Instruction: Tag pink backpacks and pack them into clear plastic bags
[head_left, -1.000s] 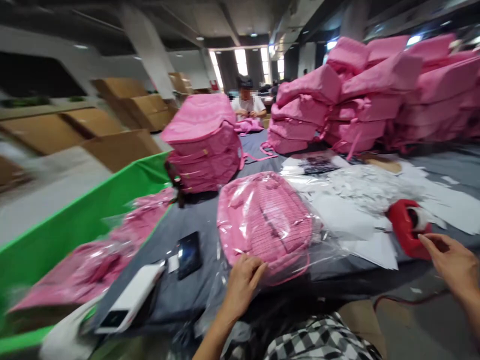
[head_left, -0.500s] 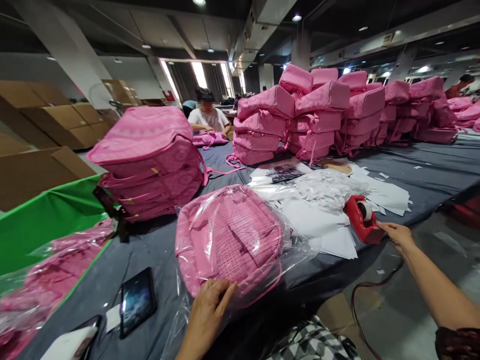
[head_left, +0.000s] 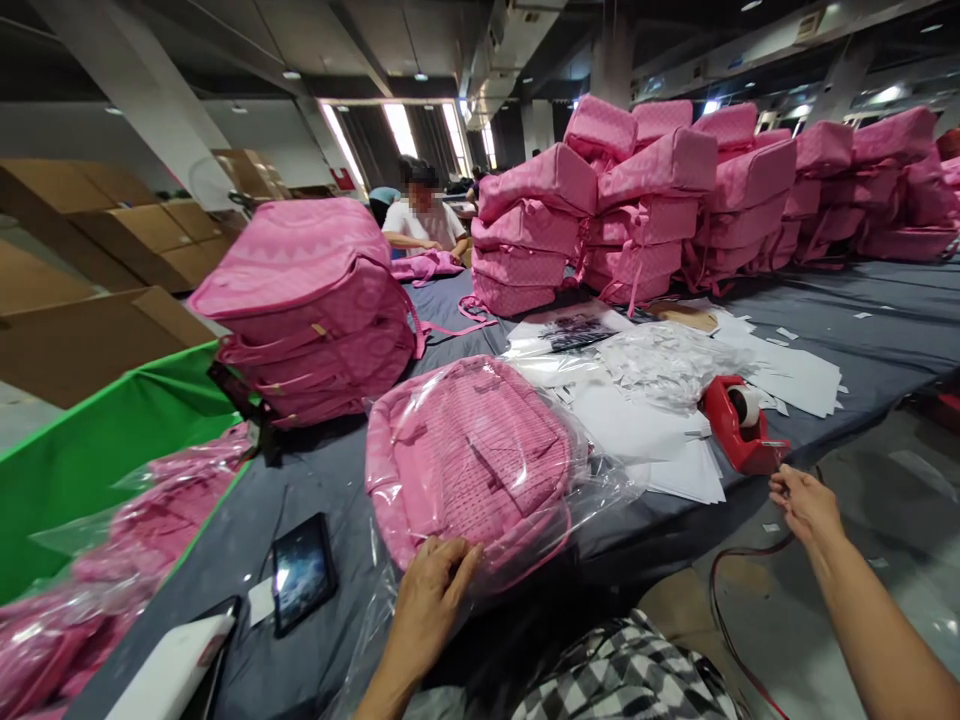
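A pink backpack (head_left: 480, 450) lies in a clear plastic bag (head_left: 600, 470) at the table's front edge. My left hand (head_left: 435, 590) is closed at the near side of this bag, its thumb and fingers on the plastic. To the right stands a red tape dispenser (head_left: 739, 440) with a white roll in it. Just below its cutting end my right hand (head_left: 806, 505) is pinched, and a thin strip of tape seems to run from the dispenser to the fingertips.
Stacked pink backpacks (head_left: 315, 310) stand at left, with more piles (head_left: 645, 220) behind. White papers (head_left: 637, 425) and plastic scraps lie near the dispenser. Phones (head_left: 302, 573) rest at front left. A green-lined bin (head_left: 142, 410) holds bagged backpacks. A person (head_left: 424, 220) works across the table.
My right hand has drawn down and slightly back from the dispenser's cutting end, its fingers now pinched. The left hand stays on the bag. The view has shifted a little.
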